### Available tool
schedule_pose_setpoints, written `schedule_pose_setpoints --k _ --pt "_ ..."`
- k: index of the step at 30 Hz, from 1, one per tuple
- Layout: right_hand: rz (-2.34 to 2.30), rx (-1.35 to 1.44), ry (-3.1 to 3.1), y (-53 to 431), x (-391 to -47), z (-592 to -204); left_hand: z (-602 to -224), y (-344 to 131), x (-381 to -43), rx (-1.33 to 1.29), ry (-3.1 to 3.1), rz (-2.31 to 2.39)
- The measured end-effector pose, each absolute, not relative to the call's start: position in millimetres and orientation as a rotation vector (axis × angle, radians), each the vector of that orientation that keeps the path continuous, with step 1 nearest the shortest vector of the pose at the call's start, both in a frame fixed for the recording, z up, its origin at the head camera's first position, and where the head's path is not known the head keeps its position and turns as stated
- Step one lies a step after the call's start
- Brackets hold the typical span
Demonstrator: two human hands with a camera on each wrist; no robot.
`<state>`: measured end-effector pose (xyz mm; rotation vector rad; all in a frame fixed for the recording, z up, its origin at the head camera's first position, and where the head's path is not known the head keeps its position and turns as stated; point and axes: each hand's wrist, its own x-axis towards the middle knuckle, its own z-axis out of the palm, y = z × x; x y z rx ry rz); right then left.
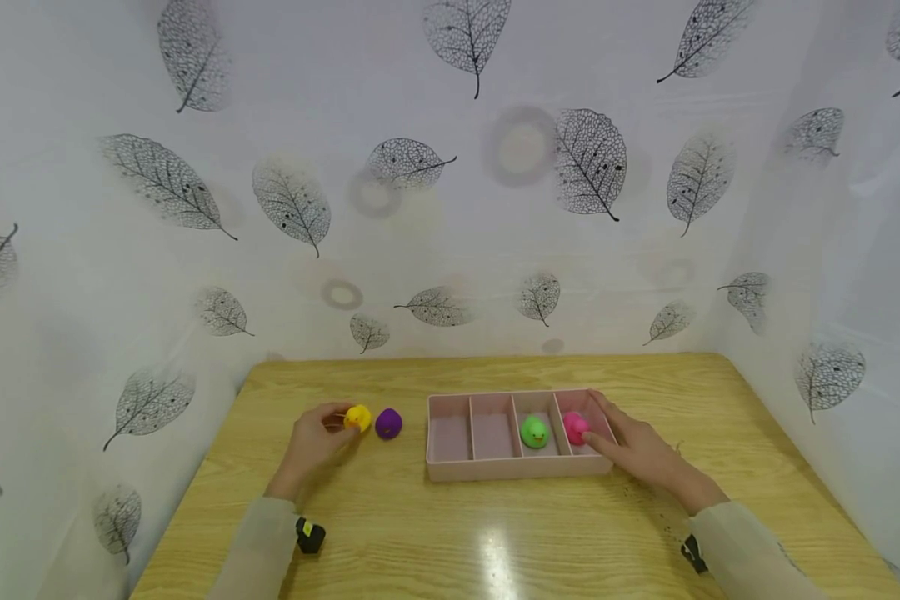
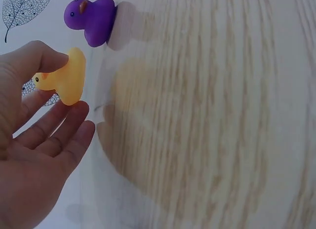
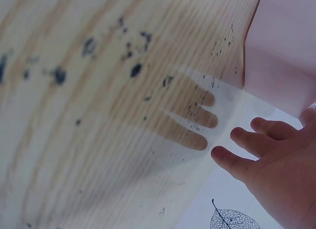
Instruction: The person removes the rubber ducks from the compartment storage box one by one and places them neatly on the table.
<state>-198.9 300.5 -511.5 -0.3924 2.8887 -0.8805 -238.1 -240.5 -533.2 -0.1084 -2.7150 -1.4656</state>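
Pale sleeves lie nearest. Beyond, the right hand spans the pink box's right end, fingers wide, thumb at the pink duck inside; leftward, the left hand pinches the yellow duck beside the purple duck, leaf-patterned cloth far behind.

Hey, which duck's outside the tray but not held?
The purple duck; the left hand pinches the yellow duck; the tray holds the green one and pink one.
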Motion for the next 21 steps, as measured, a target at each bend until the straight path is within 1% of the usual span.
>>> schedule_pose_setpoints --k 7,21 --pt "-0.886 -0.393 2.887 299.4 -198.0 -510.4 -537.1 -241.4 -238.8 -0.098 -2.734 -1.429" --pt "-0.881 -0.387 2.89 300.9 -198.8 -513.5 -542.2 -240.6 -237.6 -0.074 -2.727 -1.549"
